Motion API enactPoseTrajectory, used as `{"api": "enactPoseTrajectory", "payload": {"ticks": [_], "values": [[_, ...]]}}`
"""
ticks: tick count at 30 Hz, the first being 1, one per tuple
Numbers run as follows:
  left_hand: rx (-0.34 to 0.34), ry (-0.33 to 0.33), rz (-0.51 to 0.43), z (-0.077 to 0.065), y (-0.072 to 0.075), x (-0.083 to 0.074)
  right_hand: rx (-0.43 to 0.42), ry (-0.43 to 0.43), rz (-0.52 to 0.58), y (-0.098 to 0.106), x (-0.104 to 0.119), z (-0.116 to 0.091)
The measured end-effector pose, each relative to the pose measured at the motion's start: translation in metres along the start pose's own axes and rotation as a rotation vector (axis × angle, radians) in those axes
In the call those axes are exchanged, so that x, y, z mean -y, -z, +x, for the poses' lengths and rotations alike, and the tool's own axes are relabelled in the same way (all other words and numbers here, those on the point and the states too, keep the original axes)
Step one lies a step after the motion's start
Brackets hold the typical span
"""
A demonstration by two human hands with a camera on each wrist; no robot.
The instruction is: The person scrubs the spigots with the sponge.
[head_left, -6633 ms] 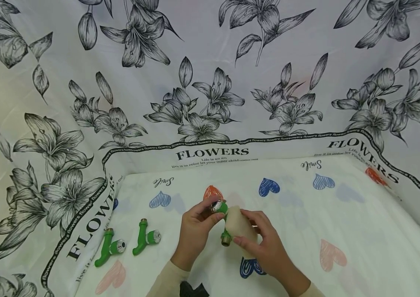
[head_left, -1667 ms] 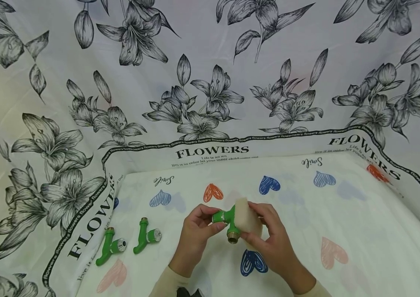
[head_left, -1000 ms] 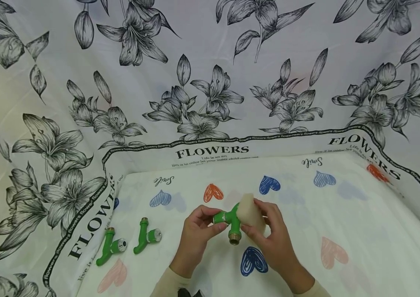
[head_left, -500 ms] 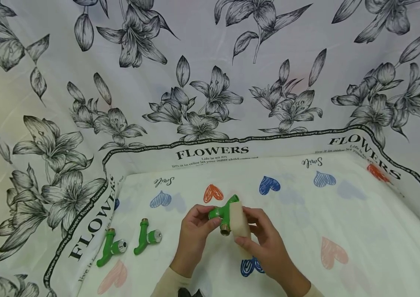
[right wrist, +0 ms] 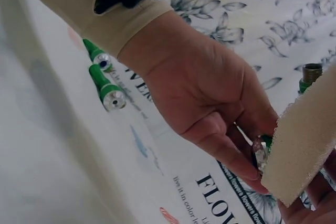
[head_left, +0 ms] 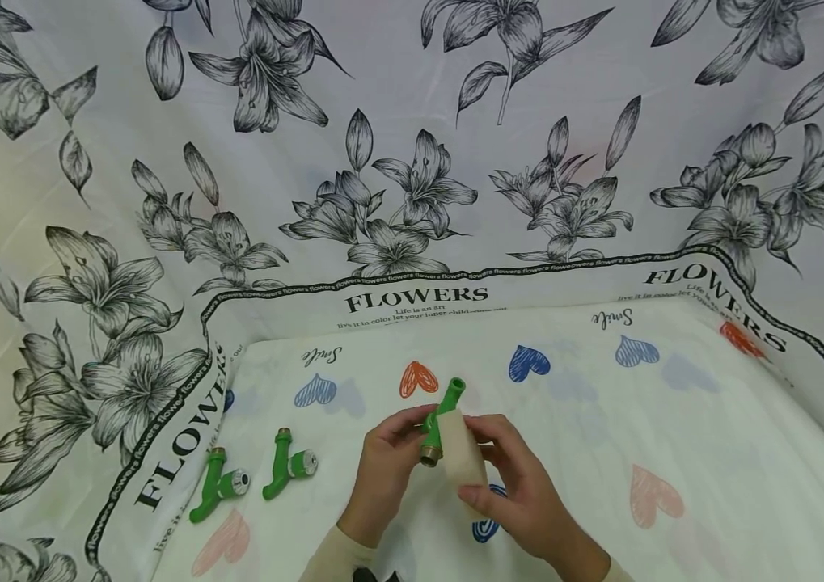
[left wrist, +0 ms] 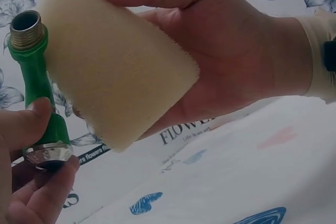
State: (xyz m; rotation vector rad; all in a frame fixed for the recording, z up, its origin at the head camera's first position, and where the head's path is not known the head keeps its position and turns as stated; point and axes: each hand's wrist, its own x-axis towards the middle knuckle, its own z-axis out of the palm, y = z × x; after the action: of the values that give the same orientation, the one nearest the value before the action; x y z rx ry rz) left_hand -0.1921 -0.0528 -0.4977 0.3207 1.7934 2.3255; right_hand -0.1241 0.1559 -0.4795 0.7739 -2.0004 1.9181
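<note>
My left hand (head_left: 382,473) pinches the silver-ringed knob end of a green tap (head_left: 450,398), held above the cloth. The tap's brass threaded end (left wrist: 27,32) faces up in the left wrist view. My right hand (head_left: 524,493) grips a beige sponge (head_left: 462,453) between thumb and fingers. The sponge lies against the tap's side and hides part of its body in the head view. In the right wrist view, the sponge (right wrist: 304,135) covers most of the tap, and the left thumb and fingers meet at the knob.
Two more green taps, one (head_left: 217,485) at the far left and one (head_left: 288,463) beside it, lie on the white heart-printed cloth (head_left: 572,453). A flower-printed curtain (head_left: 412,162) rises behind and at the sides.
The left hand has turned the tap, so its knob is now behind the fingers and its spout points away. The sponge has shifted along the tap. The two lying taps stay put.
</note>
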Motion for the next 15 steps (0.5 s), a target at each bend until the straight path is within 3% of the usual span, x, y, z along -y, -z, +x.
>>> {"api": "enactPoseTrajectory", "payload": {"ticks": [9,15], "values": [[0.045,0.001,0.026,-0.006,-0.009,-0.004,-0.135,-0.035,-0.157,-0.001,-0.007,0.002],[0.126,-0.056,0.029,-0.009,-0.011,-0.006,-0.219,-0.116,-0.214,0.003,-0.014,0.005]]}}
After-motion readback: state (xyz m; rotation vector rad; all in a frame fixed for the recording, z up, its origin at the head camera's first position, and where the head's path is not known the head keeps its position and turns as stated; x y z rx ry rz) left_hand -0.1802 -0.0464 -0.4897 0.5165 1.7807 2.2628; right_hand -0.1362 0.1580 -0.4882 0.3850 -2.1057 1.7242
